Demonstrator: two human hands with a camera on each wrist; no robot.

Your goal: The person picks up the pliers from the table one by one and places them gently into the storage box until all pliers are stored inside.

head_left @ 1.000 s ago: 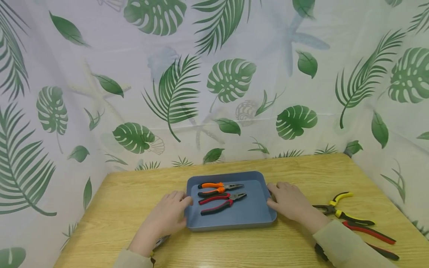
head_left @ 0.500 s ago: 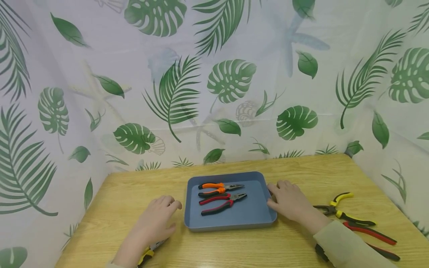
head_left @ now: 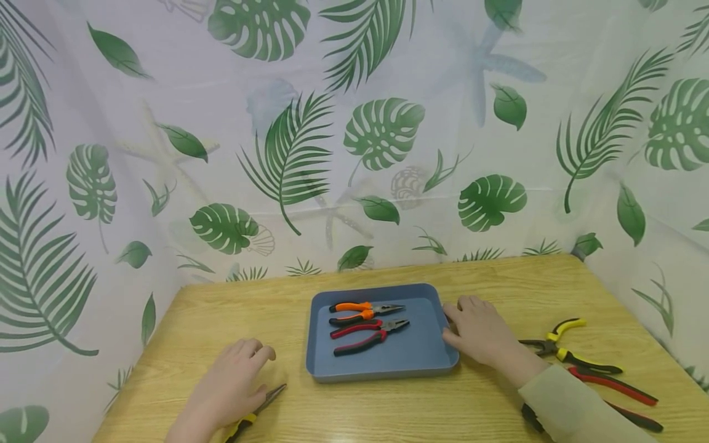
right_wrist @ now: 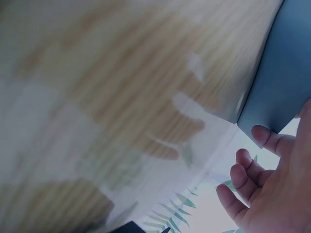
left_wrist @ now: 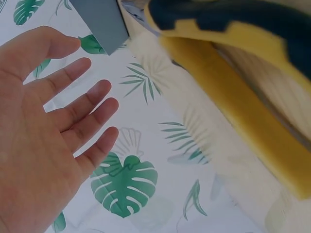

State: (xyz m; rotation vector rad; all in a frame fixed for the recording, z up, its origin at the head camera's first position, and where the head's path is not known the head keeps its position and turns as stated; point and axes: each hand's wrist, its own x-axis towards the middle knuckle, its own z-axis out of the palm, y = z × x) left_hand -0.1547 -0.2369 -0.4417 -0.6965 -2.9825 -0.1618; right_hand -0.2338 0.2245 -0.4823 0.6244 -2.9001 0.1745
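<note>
My left hand [head_left: 226, 380] hovers at the front left with its fingers loosely spread. Beneath and beside it lie long-nose pliers [head_left: 268, 399] with yellow and black handles, partly hidden by the hand; the left wrist view shows the palm [left_wrist: 43, 131] bare and apart from the handles [left_wrist: 233, 97]. My right hand [head_left: 480, 332] rests at the right end of a blue-grey tray [head_left: 388, 373]; in the right wrist view its thumb touches the tray wall [right_wrist: 277, 63]. Inside the tray are orange-black long-nose pliers [head_left: 354, 314] and red-black pliers [head_left: 362, 341].
Right of my right hand, yellow-black pliers [head_left: 554, 347] lie spread on the wooden table [head_left: 376, 409]. Red-black handles [head_left: 615, 384] of another tool are partly hidden under my right sleeve [head_left: 570, 400]. A leaf-patterned cloth [head_left: 354, 154] stands behind the table.
My left hand has let go of the tray's left side and moved left and toward me, over the yellow-black long-nose pliers. My right hand and the tray have stayed nearly still.
</note>
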